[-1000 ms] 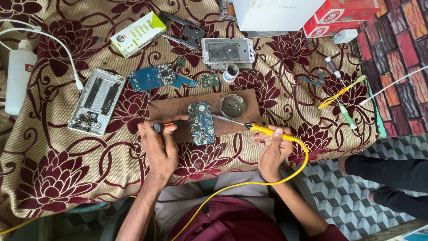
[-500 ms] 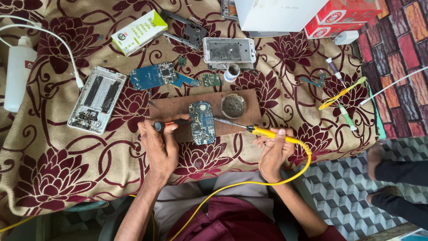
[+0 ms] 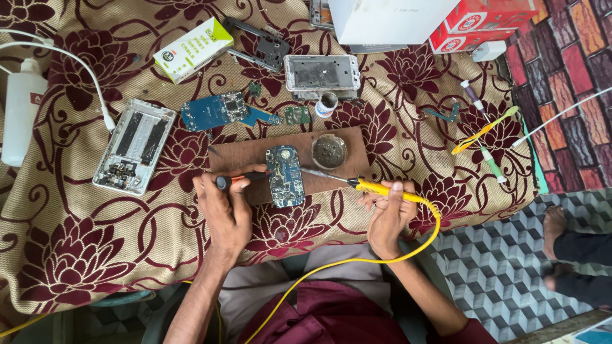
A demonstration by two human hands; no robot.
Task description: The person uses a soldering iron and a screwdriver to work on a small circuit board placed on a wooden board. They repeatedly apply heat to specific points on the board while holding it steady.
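Blue circuit board (image 3: 285, 175) lies flat; left hand (image 3: 224, 213) grips screwdriver (image 3: 241, 181), right hand (image 3: 387, 215) grips soldering iron (image 3: 357, 185).

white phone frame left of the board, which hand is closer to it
Left. The left hand, gripping a black-and-orange tool, sits just right of and below the white phone frame. The right hand, holding the yellow soldering iron, is far off across the wooden board.

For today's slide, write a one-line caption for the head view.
Right hand guides a yellow soldering iron to a blue circuit board while left hand holds a screwdriver.
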